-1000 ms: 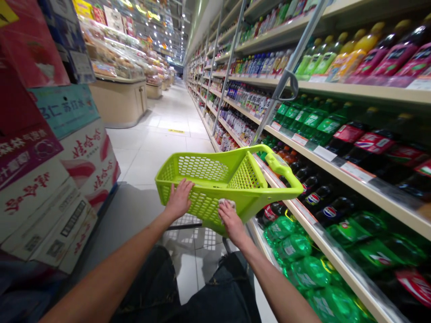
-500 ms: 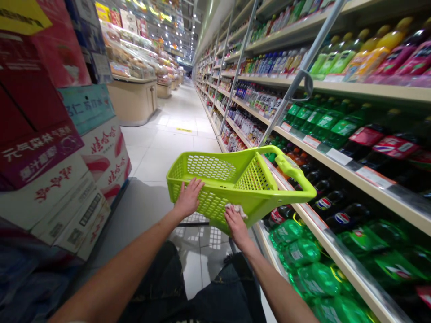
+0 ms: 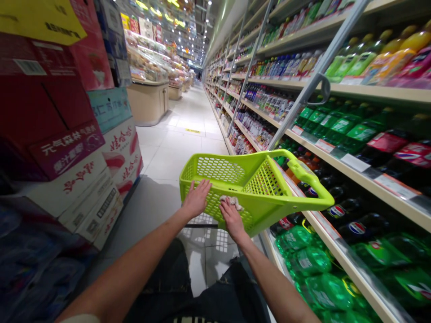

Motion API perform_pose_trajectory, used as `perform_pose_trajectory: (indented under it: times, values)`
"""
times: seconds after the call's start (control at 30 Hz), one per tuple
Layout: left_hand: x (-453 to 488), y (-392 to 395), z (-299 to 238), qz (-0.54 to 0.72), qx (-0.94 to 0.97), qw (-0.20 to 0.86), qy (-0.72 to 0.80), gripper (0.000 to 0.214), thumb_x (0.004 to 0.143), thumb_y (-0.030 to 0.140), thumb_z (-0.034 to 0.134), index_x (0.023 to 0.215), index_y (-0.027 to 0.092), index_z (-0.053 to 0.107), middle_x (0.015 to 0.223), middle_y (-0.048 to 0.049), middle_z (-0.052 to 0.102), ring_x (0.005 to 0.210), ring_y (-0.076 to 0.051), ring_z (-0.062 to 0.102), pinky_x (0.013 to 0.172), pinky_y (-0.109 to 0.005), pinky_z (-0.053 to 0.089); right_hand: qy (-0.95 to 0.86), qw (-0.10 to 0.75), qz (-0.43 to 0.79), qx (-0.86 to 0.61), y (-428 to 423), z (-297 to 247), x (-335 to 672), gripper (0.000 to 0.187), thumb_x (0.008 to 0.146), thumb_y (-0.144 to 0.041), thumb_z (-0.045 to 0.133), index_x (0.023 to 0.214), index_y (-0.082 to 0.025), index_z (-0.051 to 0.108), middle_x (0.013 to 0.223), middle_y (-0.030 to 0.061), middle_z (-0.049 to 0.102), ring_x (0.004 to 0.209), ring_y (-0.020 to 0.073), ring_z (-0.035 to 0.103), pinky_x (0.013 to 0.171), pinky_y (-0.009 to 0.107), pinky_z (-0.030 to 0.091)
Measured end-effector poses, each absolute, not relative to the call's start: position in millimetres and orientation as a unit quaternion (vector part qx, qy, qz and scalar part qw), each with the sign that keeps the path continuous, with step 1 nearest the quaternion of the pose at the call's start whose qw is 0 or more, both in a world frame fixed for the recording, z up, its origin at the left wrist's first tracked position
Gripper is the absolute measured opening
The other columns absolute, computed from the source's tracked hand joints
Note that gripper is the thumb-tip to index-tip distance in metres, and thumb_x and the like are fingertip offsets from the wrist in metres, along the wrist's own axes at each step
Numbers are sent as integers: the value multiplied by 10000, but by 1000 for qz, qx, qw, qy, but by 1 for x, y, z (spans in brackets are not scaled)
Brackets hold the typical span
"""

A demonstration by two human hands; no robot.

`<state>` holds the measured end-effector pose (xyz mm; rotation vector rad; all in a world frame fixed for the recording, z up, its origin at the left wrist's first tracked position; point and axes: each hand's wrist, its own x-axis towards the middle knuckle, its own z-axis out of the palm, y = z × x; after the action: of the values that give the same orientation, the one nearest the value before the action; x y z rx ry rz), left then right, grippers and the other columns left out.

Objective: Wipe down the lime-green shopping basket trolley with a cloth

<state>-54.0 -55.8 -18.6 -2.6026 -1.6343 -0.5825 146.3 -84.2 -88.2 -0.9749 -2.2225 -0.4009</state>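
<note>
A lime-green shopping cart (image 3: 269,208) stands side-on in front of me, its handle towards the shelves on the right. My left hand (image 3: 197,198) lies with fingers stretched out against the near side of its basket, close to the left end. Further right, my right hand (image 3: 232,218) presses a crumpled whitish cloth (image 3: 232,202) flat to the same perforated side wall. The fingers cover part of the cloth. The basket's inside shows no goods.
Shelves (image 3: 367,166) of bottled drinks run along the right, close to the cart's handle. Stacked drink cartons (image 3: 117,148) stand at the left. A tiled aisle (image 3: 188,143) leads away past a display counter (image 3: 148,101).
My right hand with the cloth has slid leftward along the cart's side, nearer my left hand. The view has turned slightly left, so the cart sits further right.
</note>
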Motion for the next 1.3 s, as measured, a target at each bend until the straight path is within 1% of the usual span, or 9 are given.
perform_pose_trajectory:
  times: [0.13, 0.37, 0.5, 0.63, 0.83, 0.93, 1.03, 1.17, 1.3]
  values:
    - [-69, -53, -20, -187, -798, 12, -572, 645, 673, 122, 414, 1311, 115, 323, 1404, -101, 303, 1309, -234, 227, 1062, -511, 131, -867, 316, -124, -364, -101, -105, 150, 360, 864, -62, 344, 1150, -162, 539, 1145, 125, 589, 1264, 174, 320, 964, 412, 409]
    - [-87, -45, -22, -180, -800, -7, -572, 606, 686, 102, 387, 1287, 167, 354, 1379, -75, 360, 1286, -204, 285, 1068, -514, 115, -825, 403, -126, -376, -64, -36, 99, 381, 867, -78, 350, 1209, -165, 493, 1280, 91, 483, 1322, 185, 171, 1061, 452, 265]
    - [-109, -36, -19, -169, -773, -46, -610, 605, 676, 62, 367, 1269, 180, 368, 1366, -70, 382, 1277, -198, 304, 1050, -535, 154, -859, 335, -114, -370, -67, -80, 92, 331, 876, -86, 343, 1112, -135, 570, 1190, 121, 558, 1281, 191, 291, 1006, 429, 356]
    - [-123, -29, -16, -199, -766, -119, -600, 631, 637, 17, 358, 1250, 161, 405, 1339, -59, 424, 1250, -172, 353, 1054, -431, 237, -886, 285, -96, -353, -83, -113, 86, 304, 876, -99, 358, 1068, -125, 593, 1116, 141, 602, 1246, 195, 358, 934, 414, 428]
    - [-130, -25, -15, -292, -712, -223, -598, 664, 636, -7, 325, 1280, 147, 378, 1235, -20, 539, 1154, -117, 469, 1003, -262, 339, -868, 349, -130, -329, -46, -40, 28, 342, 876, -102, 359, 1176, -122, 520, 1295, 108, 463, 1324, 194, 171, 1059, 429, 274]
    - [-130, -26, -16, -298, -705, -227, -603, 666, 630, -16, 328, 1277, 132, 384, 1247, -26, 527, 1148, -114, 475, 999, -247, 344, -877, 308, -136, -343, -30, -47, 12, 320, 876, -122, 378, 1153, -114, 539, 1263, 113, 497, 1297, 203, 258, 1055, 410, 290]
    - [-129, -28, -17, -291, -711, -220, -602, 677, 619, -29, 328, 1268, 153, 400, 1244, -16, 530, 1138, -108, 484, 989, -237, 351, -900, 232, -114, -350, -40, -90, 18, 279, 868, -125, 407, 1078, -134, 590, 1178, 105, 569, 1224, 184, 392, 1032, 367, 332]
    - [-127, -30, -15, -242, -736, -170, -609, 632, 653, -15, 338, 1258, 152, 408, 1255, -52, 519, 1145, -136, 480, 1003, -292, 334, -912, 215, -106, -334, -63, -111, 42, 248, 866, -141, 425, 1029, -144, 612, 1101, 100, 618, 1207, 175, 415, 1003, 377, 365]
    - [-114, -31, -11, -197, -759, -119, -609, 591, 709, 29, 344, 1274, 201, 367, 1304, -67, 466, 1195, -180, 429, 1054, -493, 171, -886, 301, -147, -319, -60, -58, 61, 332, 886, -113, 346, 1159, -139, 533, 1265, 97, 498, 1312, 188, 211, 1039, 424, 315]
